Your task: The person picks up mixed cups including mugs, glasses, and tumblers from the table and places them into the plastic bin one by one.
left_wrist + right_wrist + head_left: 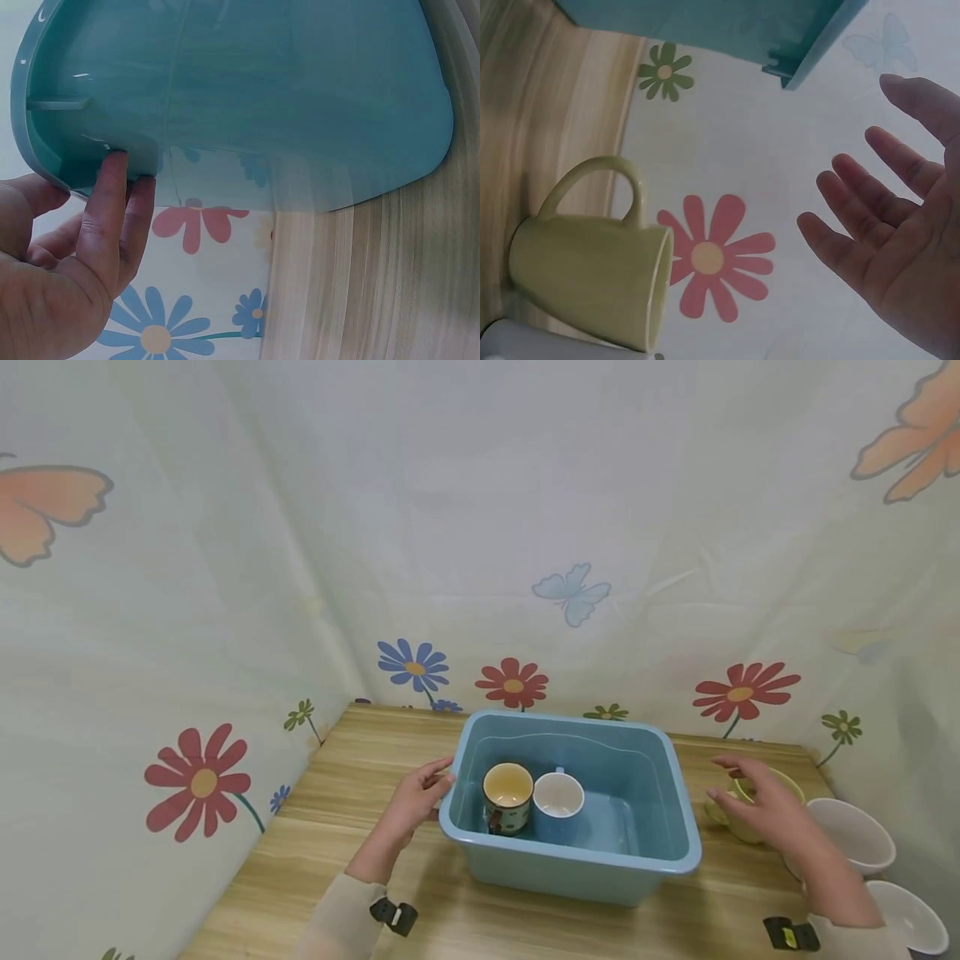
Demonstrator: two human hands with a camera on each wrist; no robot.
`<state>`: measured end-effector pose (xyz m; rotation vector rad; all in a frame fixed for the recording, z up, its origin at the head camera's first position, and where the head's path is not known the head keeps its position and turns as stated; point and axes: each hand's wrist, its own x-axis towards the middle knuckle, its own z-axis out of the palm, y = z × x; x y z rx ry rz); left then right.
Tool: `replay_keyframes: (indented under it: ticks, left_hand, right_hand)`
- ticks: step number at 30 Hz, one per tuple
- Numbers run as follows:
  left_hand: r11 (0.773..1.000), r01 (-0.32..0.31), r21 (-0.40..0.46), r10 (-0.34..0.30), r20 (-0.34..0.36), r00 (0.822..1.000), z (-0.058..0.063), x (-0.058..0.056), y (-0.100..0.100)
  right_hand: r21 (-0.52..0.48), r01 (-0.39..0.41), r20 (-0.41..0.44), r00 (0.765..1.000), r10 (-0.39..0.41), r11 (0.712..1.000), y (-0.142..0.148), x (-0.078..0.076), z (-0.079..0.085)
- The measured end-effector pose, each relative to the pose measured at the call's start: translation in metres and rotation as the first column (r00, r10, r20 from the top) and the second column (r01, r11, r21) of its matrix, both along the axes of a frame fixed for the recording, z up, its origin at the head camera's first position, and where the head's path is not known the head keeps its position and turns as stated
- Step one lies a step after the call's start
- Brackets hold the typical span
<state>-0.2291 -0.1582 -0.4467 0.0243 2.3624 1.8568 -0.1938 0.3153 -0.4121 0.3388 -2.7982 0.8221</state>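
Observation:
A blue plastic tub (555, 868) stands on the wooden table. My left hand (416, 797) is at its left rim, thumb at the edge and fingers under the lip against the outer wall (300, 97). Inside the tub, toward the left, are a patterned mug (508, 797) with a cream interior and a white mug (558, 795). My right hand (768, 810) hovers by a yellow-green mug (592, 277) right of the tub. Its fingers are spread and relaxed, holding nothing; the right wrist view shows a gap between hand (900, 210) and mug. The mug stands upright with its handle toward the tub.
Two white bowl-like vessels, one farther back (855, 835) and one nearer (907, 918), stand at the right edge, partly behind my right arm. A flower-and-butterfly printed curtain (480, 527) encloses the back and sides. Wooden tabletop (360, 760) shows left of the tub.

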Motion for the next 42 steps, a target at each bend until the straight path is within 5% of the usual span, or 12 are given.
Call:
replay_keyframes:
  ticks: [23, 33, 42]
  left_hand:
    - [0.999, -0.02, -0.025, 0.02, 0.011, 1.0, 0.001, -0.001, -0.001]
    - [0.999, -0.032, -0.022, 0.033, 0.02, 0.999, -0.001, -0.001, -0.003]
    - [0.999, -0.034, -0.018, 0.034, 0.014, 0.999, 0.0, -0.001, -0.004]
  right_hand:
    - [0.185, -0.039, 0.094, 0.995, 0.022, 0.982, 0.044, -0.03, -0.008]
    - [0.297, -0.074, 0.031, 0.997, 0.067, 0.952, 0.057, -0.042, -0.006]
    - [0.33, -0.099, 0.112, 0.992, 0.065, 0.939, 0.067, -0.053, -0.009]
